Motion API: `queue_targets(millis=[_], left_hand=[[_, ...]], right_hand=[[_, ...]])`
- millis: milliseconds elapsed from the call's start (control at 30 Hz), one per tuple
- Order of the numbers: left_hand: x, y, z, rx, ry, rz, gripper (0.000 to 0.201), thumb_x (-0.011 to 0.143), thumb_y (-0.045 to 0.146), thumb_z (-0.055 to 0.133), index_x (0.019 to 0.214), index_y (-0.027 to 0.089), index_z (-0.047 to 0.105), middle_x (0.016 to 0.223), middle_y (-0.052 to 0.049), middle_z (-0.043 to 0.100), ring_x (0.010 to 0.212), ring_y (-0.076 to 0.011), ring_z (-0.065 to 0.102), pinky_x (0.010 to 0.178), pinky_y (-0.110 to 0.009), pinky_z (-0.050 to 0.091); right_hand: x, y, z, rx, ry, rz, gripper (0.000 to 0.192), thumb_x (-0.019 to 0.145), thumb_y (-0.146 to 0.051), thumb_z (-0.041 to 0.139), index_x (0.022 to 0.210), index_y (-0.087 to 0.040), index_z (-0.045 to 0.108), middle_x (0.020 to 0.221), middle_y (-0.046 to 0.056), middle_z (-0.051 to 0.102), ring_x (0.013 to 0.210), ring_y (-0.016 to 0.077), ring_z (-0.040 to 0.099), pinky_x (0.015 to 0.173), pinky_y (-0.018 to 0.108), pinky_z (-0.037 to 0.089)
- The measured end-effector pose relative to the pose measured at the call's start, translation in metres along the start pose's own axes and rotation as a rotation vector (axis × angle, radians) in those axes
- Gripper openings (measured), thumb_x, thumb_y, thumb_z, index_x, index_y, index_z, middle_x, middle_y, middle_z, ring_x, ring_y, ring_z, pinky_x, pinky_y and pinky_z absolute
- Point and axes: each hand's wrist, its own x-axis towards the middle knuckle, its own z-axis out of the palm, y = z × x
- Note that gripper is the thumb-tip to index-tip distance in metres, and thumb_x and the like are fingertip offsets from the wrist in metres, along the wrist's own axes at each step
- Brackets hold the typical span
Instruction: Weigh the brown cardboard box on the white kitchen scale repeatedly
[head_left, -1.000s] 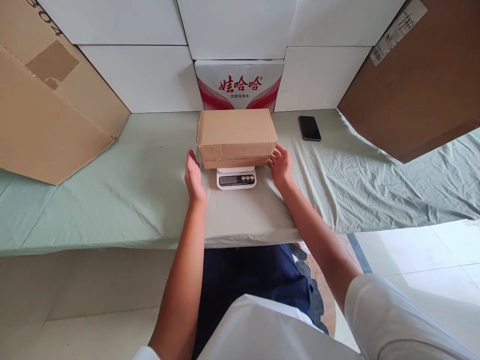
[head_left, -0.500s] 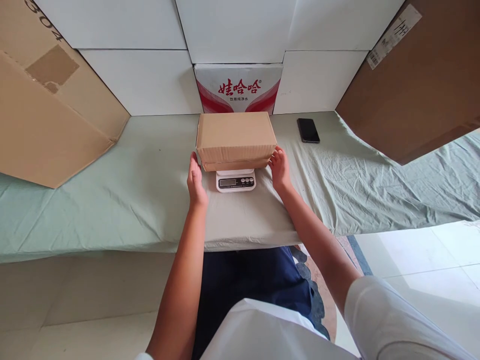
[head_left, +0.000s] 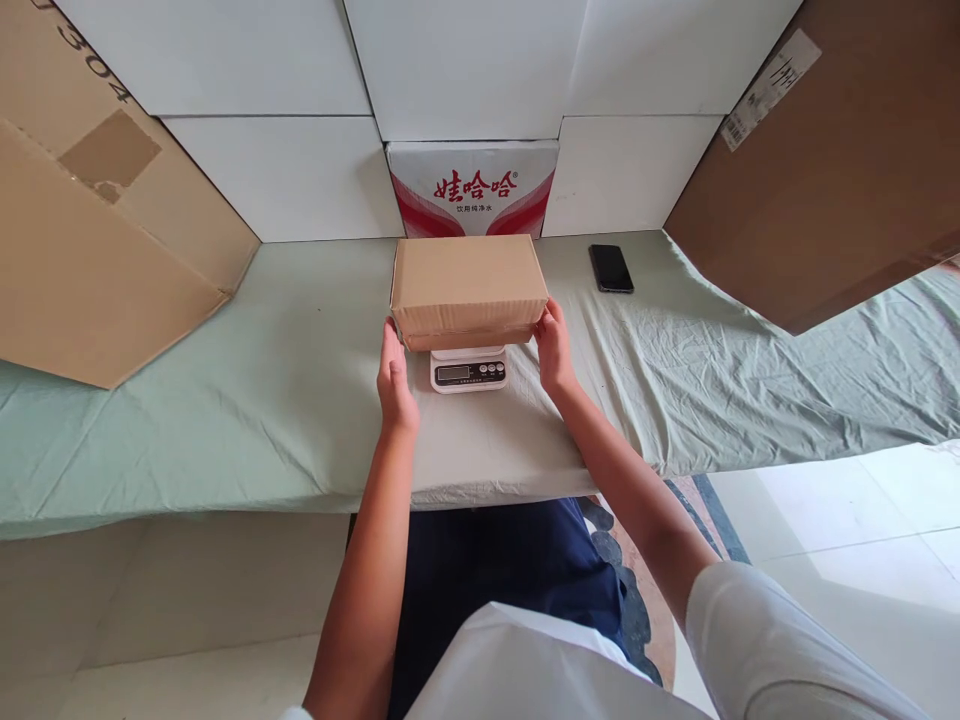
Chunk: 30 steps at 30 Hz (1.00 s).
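Note:
A closed brown cardboard box [head_left: 468,283] rests on a small white digital kitchen scale [head_left: 469,370] on the cloth-covered table. My left hand [head_left: 395,375] lies flat against the box's lower left corner, fingers straight. My right hand [head_left: 553,347] presses the lower right corner, fingers curled at the box's edge. The two hands clasp the box between them. The scale's display and buttons show below the box's front edge.
A black phone [head_left: 610,268] lies on the green cloth [head_left: 225,400] at the back right. A red-and-white printed carton [head_left: 472,188] stands behind the box. Large cardboard sheets lean at the left [head_left: 97,230] and right [head_left: 825,170]. White panels form the back wall.
Both hands have closed in from beside the box until they touch its lower corners. The box still sits on the scale.

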Motion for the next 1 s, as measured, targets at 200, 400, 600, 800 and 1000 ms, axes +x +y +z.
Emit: queue_targets(millis=[200, 400, 600, 800, 1000], left_hand=[[0.006, 0.003, 0.003, 0.018, -0.027, 0.003, 0.090, 0.090, 0.082, 0.040, 0.159, 0.025, 0.045, 0.173, -0.008, 0.034, 0.163, -0.0287, 0.024, 0.135, -0.044, 0.022], [0.076, 0.004, 0.014, 0.010, 0.007, 0.001, 0.089, 0.091, 0.077, 0.048, 0.159, 0.020, 0.044, 0.171, -0.011, 0.037, 0.162, -0.0295, 0.028, 0.133, -0.042, 0.026], [0.136, -0.028, 0.030, -0.050, 0.063, -0.194, 0.070, 0.103, 0.056, 0.040, 0.162, 0.019, 0.038, 0.174, -0.010, 0.032, 0.162, -0.0212, 0.028, 0.132, -0.037, 0.026], [0.139, -0.055, 0.035, -0.068, 0.064, -0.212, 0.066, 0.106, 0.049, 0.037, 0.162, 0.016, 0.034, 0.175, -0.012, 0.028, 0.163, -0.0173, 0.026, 0.132, -0.034, 0.024], [0.144, -0.069, 0.024, -0.060, 0.082, -0.238, 0.085, 0.099, 0.070, 0.034, 0.162, 0.012, 0.035, 0.176, -0.014, 0.025, 0.165, -0.0239, 0.019, 0.134, -0.040, 0.019]], right_hand=[[-0.004, -0.003, 0.016, -0.102, -0.076, -0.123, 0.049, 0.084, -0.051, 0.060, 0.129, -0.031, 0.053, 0.135, 0.005, 0.060, 0.130, 0.0297, 0.054, 0.122, 0.057, 0.041], [0.050, -0.006, 0.027, -0.179, -0.092, -0.241, 0.065, 0.086, -0.061, 0.058, 0.142, -0.032, 0.044, 0.151, 0.006, 0.051, 0.143, 0.0311, 0.045, 0.127, 0.056, 0.036], [0.124, 0.030, 0.036, -0.192, -0.128, -0.328, 0.089, 0.084, -0.078, 0.049, 0.158, -0.033, 0.027, 0.172, 0.003, 0.032, 0.163, 0.0297, 0.024, 0.137, 0.055, 0.020], [0.131, 0.069, 0.033, -0.226, -0.094, -0.294, 0.085, 0.084, -0.073, 0.050, 0.157, -0.036, 0.029, 0.170, -0.001, 0.035, 0.162, 0.0263, 0.026, 0.138, 0.052, 0.021], [0.150, 0.074, 0.018, -0.192, -0.019, -0.242, 0.081, 0.083, -0.072, 0.049, 0.153, -0.033, 0.036, 0.168, 0.002, 0.037, 0.160, 0.0253, 0.030, 0.135, 0.054, 0.024]])
